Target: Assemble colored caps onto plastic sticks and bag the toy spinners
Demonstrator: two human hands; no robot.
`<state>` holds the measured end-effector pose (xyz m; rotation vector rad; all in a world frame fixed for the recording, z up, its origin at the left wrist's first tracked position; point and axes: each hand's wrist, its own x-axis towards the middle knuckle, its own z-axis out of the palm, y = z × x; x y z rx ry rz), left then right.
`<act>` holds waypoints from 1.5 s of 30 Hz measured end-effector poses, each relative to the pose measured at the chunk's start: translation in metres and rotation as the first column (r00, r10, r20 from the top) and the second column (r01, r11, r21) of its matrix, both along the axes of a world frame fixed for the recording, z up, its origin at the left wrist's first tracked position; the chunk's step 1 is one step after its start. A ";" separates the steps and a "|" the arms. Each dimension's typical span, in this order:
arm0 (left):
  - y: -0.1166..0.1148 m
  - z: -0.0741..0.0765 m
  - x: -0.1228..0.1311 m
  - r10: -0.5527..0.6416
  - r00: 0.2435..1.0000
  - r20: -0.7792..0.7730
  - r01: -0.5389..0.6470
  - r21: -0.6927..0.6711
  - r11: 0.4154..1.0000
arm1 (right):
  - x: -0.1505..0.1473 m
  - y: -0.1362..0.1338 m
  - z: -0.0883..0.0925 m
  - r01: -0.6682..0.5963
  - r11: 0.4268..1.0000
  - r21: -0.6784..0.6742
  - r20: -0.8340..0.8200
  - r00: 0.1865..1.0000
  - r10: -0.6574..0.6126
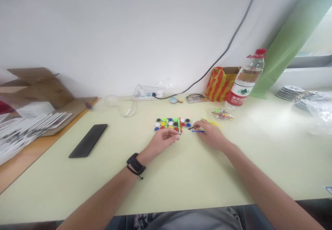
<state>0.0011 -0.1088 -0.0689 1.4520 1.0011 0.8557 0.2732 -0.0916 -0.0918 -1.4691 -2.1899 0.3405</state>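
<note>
A small cluster of round coloured discs (170, 123) in rows lies on the table, with green, yellow and red plastic strips laid across it. At its near edge, my left hand (164, 142) has thumb and fingertips closed together; a tiny dark and green bit shows at the tips, too small to name. To the right, my right hand (211, 135) pinches a thin black plastic stick (192, 128). A blue plastic stick with a forked end (198, 131) lies under its fingers. Yellow plastic sticks (212, 122) show just behind this hand.
Behind my right hand lies a bag of small coloured parts (222, 114). A water bottle (243, 81) and a striped bag (218, 85) stand farther back. A black phone (88, 141) lies at left. A power strip (147, 93) and glasses (195, 97) are by the wall.
</note>
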 end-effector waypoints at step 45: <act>0.002 -0.006 -0.001 -0.022 0.999 -0.042 0.025 0.075 0.997 | -0.008 -0.003 0.004 0.008 1.000 0.028 -0.143 0.990 -0.004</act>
